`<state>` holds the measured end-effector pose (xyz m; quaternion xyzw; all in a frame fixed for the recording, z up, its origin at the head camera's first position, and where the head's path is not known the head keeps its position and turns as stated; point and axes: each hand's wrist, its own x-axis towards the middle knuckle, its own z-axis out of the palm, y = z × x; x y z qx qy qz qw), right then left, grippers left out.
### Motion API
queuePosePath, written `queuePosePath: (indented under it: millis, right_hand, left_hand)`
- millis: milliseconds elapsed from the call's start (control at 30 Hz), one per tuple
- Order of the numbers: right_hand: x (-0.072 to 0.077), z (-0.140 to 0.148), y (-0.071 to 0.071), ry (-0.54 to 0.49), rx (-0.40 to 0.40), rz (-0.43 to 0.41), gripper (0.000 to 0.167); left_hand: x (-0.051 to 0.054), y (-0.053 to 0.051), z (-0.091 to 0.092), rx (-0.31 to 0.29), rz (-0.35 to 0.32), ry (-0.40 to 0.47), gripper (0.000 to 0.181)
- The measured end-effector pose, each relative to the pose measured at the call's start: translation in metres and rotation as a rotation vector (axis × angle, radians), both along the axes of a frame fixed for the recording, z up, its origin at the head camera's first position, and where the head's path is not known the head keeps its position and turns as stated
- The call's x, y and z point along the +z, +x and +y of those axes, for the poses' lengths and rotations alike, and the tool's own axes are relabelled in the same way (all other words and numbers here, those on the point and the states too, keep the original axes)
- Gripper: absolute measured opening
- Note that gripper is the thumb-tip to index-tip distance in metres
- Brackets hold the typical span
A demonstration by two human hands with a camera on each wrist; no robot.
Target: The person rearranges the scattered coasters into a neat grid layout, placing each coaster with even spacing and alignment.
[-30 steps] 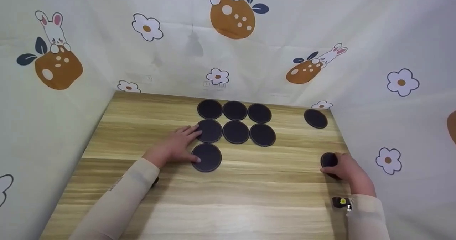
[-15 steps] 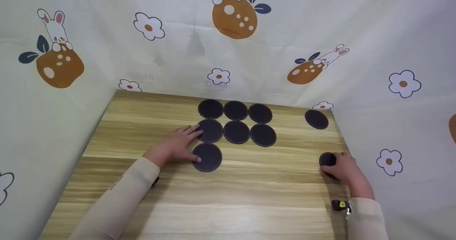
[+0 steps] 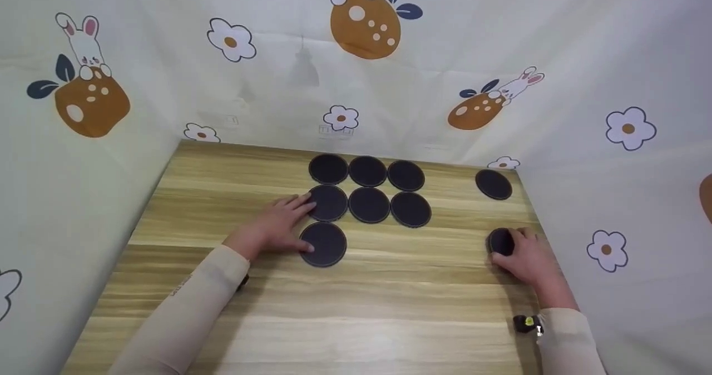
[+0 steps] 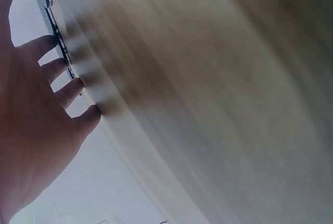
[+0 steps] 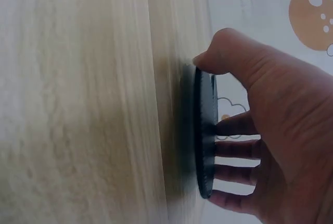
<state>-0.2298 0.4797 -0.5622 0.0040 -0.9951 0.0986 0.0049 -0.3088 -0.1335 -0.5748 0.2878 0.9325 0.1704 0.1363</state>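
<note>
My right hand (image 3: 528, 256) grips a round black coaster (image 3: 499, 242) by its rim at the table's right side. In the right wrist view, thumb and fingers span that coaster (image 5: 204, 140), which is raised a little off the wood above its shadow. My left hand (image 3: 271, 227) lies spread on the table. Its fingertips touch the left coaster (image 3: 329, 203) of the middle row, and its thumb rests on the edge of the single coaster (image 3: 325, 245) in front. The left wrist view shows those fingers (image 4: 67, 92) apart and fairly straight.
A back row of coasters (image 3: 367, 171) and a middle row (image 3: 369, 205) lie close together, three in each. Another coaster (image 3: 494, 184) lies alone at the back right corner of the wooden table (image 3: 356, 308). Printed cloth (image 3: 267, 85) hangs around the back and sides.
My right hand has moved left and slightly toward the back with the coaster in its grip. The left hand and the laid coasters have stayed put.
</note>
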Motion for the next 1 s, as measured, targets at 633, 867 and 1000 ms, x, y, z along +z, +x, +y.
queuePosePath:
  millis: [633,867,1000]
  right_hand:
    - [-0.013,-0.053,-0.017,-0.151,0.182,0.169,0.088]
    - [-0.015,-0.08,-0.019,-0.185,0.227,0.164,0.089]
    - [-0.016,-0.095,-0.021,-0.192,0.268,0.187,0.088]
  left_hand:
    - [0.004,0.003,0.0,-0.001,0.009,0.016,0.114]
    - [0.001,0.002,-0.001,0.002,0.008,0.023,0.114]
    - [0.001,0.002,-0.001,0.0,0.014,0.019,0.114]
